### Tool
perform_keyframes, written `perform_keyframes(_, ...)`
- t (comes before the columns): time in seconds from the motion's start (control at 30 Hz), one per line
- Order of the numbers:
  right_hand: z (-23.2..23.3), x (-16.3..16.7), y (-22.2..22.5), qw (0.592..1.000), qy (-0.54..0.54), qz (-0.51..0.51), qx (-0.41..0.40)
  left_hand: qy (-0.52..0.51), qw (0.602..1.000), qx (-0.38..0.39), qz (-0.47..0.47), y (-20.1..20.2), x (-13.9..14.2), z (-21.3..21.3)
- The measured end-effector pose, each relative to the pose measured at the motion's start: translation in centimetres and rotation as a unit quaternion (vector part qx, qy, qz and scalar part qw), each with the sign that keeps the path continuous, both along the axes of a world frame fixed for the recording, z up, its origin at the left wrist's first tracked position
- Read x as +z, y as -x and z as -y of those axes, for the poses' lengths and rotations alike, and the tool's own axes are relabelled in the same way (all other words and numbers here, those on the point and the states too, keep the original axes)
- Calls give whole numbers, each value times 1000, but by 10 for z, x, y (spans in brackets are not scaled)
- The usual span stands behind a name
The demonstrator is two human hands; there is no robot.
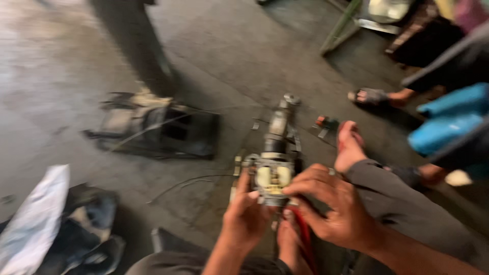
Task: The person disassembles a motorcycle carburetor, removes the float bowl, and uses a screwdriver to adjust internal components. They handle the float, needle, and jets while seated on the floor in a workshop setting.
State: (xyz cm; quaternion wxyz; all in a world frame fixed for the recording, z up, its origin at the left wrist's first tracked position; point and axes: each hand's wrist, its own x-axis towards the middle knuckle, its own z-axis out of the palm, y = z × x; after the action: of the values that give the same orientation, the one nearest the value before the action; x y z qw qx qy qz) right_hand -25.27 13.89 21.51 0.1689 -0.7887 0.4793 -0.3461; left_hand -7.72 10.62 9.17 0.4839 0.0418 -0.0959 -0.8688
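A metal engine part [274,168], grey with pale cream pieces on its near end, stands on the concrete floor between my legs. My left hand [246,219] grips its near left side, thumb up against the housing. From the right, my right hand [331,203] presses its fingers on the near end of the part. The picture is blurred by motion, so fine detail of the part is hard to tell. My bare right foot [349,145] rests just right of the part, and my left foot [290,244] lies below it beside a red strip.
A black, dirty plastic housing [158,130] with thin wires lies on the floor to the left. Dark and white cloth [46,224] lies at the lower left. Another person's sandalled foot [374,97] and blue containers [448,119] are at the right. Small loose parts [323,125] lie near my right foot.
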Motion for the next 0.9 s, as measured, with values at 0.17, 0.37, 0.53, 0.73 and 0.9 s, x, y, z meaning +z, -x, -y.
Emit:
perform_keyframes(0.17, 0, 13, 0, 1000, 13, -9, 17, 54, 996, 24, 67, 1, 24, 3)
perform_keyframes(0.37, 2, 12, -10, 999, 31, -33, 3, 43, 995, 44, 82, 3, 22, 2)
perform_keyframes(0.53, 6, 14, -5, 995, 55, -77, 30, 50, 995, 51, 76, 3, 20, 3)
perform_keyframes(0.73, 8, 22, -10, 992, 47, -105, 55, 43, 992, 58, 100, 0, 23, 4)
perform_keyframes(0.9, 9, 21, -11, 993, 24, -98, 59, 42, 990, 62, 117, 1, 21, 5)
